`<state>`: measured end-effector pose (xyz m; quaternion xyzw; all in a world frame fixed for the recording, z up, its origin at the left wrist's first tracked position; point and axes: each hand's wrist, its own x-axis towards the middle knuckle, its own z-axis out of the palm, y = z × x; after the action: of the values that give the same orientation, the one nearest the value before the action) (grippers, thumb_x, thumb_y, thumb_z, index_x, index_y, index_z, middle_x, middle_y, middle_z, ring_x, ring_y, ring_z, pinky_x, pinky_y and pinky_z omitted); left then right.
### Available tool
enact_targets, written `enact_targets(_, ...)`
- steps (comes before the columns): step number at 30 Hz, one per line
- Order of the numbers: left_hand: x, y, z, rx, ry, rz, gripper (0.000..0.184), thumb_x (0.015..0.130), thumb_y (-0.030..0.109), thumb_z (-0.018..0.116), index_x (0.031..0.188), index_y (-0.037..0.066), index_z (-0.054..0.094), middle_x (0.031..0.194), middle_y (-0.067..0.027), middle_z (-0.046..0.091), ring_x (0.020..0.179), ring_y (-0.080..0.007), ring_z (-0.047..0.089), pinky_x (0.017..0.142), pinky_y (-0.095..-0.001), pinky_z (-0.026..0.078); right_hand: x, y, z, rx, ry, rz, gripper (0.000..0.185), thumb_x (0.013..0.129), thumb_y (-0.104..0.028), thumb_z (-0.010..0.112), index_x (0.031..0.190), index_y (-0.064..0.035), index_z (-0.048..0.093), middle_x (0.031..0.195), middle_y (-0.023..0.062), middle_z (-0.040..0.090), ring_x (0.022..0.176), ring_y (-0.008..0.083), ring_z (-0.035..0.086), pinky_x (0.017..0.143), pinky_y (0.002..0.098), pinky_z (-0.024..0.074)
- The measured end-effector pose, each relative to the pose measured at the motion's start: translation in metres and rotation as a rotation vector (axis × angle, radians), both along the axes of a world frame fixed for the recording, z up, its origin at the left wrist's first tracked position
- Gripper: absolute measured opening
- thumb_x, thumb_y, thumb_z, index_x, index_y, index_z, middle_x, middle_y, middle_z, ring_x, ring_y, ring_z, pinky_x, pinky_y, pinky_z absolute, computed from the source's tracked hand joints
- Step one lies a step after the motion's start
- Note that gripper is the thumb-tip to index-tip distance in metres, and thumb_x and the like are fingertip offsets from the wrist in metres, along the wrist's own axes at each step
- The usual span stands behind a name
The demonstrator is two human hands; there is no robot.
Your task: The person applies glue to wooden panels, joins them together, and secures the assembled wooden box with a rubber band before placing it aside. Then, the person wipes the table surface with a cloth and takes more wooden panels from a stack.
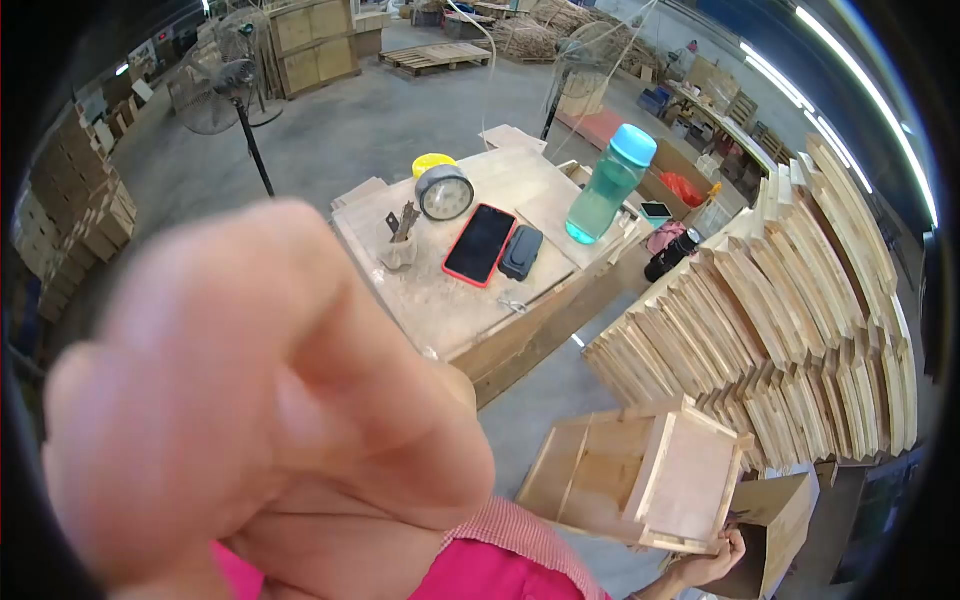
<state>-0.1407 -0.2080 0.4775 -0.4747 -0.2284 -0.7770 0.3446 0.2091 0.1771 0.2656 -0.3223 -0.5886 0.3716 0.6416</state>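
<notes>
My left hand [270, 400] is raised very close to the camera and fills the lower left, out of focus. Its fingers are curled in, and whatever they may hold is hidden. At the lower right, my right hand [722, 560] grips the bottom corner of a wooden box [610, 465]. The box is tilted, with pale panels framed by strips of wood. Beside that hand stands a cardboard box [785, 520] with its opening dark.
A worktable [380, 225] bears a red-edged phone [480, 245], a black case [521, 252], a round clock [444, 192], yellow tape [433, 164] and a blue-green bottle [608, 185]. Stacked wooden frames [760, 320] rise at the right. Behind stand a fan [225, 85] and a pallet [435, 57].
</notes>
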Motion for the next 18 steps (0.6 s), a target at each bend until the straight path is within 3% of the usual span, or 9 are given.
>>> enact_targets(1, 0.004, -0.001, 0.002, -0.029, 0.014, 0.003, 0.021, 0.094, 0.022, 0.066, 0.109, 0.008, 0.061, 0.109, -0.0071, 0.056, 0.104, -0.0209, 0.053, 0.105, -0.0388, 0.038, -0.008, -0.008, 0.010, 0.044, -0.049, -0.051, 0.018, 0.088, -0.008, 0.044, 0.097, 0.0009, 0.056, 0.091, 0.0050, 0.048, 0.087, 0.0170, 0.048, 0.085, 0.0298, 0.0406)
enact_targets(3, 0.019, 0.001, 0.008, -0.099, 0.071, -0.009, 0.025, 0.093, 0.022, 0.066, 0.113, 0.006, 0.061, 0.114, -0.0099, 0.056, 0.107, -0.0229, 0.053, 0.105, -0.0392, 0.039, -0.006, -0.009, 0.013, -0.058, -0.006, -0.002, 0.014, 0.087, -0.008, 0.045, 0.095, -0.0010, 0.055, 0.093, 0.0086, 0.051, 0.090, 0.0184, 0.049, 0.088, 0.0312, 0.0386)
enact_targets(8, 0.080, 0.056, -0.003, -0.396, 0.190, -0.140, 0.037, 0.093, 0.022, 0.065, 0.122, 0.000, 0.060, 0.127, -0.0169, 0.056, 0.117, -0.0280, 0.054, 0.106, -0.0403, 0.040, -0.007, -0.015, 0.019, -0.035, -0.098, 0.039, 0.008, 0.086, -0.007, 0.052, 0.089, -0.0001, 0.055, 0.093, 0.0068, 0.053, 0.089, 0.0183, 0.050, 0.086, 0.0320, 0.0434)
enact_targets(11, 0.114, 0.128, -0.064, -0.790, -0.015, -0.190, 0.044, 0.092, 0.022, 0.065, 0.128, -0.003, 0.059, 0.135, -0.0211, 0.056, 0.122, -0.0310, 0.054, 0.106, -0.0409, 0.040, -0.002, -0.012, 0.020, -0.014, -0.055, 0.136, 0.007, 0.086, -0.004, 0.057, 0.091, 0.0002, 0.056, 0.094, 0.0063, 0.054, 0.087, 0.0162, 0.051, 0.085, 0.0294, 0.0441)
enact_targets(13, 0.135, 0.162, -0.122, -1.069, -0.275, -0.164, 0.049, 0.094, 0.026, 0.063, 0.133, -0.002, 0.057, 0.145, -0.0190, 0.048, 0.135, -0.0306, 0.045, 0.113, -0.0391, 0.032, 0.006, -0.010, 0.022, -0.054, 0.014, 0.282, 0.007, 0.088, -0.002, 0.055, 0.095, -0.0006, 0.055, 0.095, 0.0047, 0.054, 0.087, 0.0129, 0.051, 0.083, 0.0252, 0.0430)
enact_targets(17, 0.181, 0.187, -0.173, -1.115, -0.431, -0.340, 0.048, 0.098, 0.028, 0.057, 0.136, -0.001, 0.056, 0.146, -0.0187, 0.048, 0.138, -0.0300, 0.043, 0.115, -0.0391, 0.030, 0.019, -0.009, 0.027, -0.134, 0.097, 0.455, 0.011, 0.088, -0.002, 0.055, 0.099, -0.0014, 0.054, 0.096, 0.0039, 0.053, 0.089, 0.0110, 0.051, 0.084, 0.0244, 0.0420)
enact_targets(18, 0.173, 0.189, -0.178, -1.140, -0.416, -0.226, 0.048, 0.099, 0.028, 0.054, 0.138, -0.001, 0.054, 0.146, -0.0191, 0.049, 0.139, -0.0296, 0.043, 0.115, -0.0395, 0.029, 0.017, -0.022, 0.027, -0.153, 0.081, 0.445, 0.011, 0.088, -0.002, 0.055, 0.099, -0.0014, 0.054, 0.096, 0.0039, 0.053, 0.089, 0.0110, 0.051, 0.084, 0.0244, 0.0420)
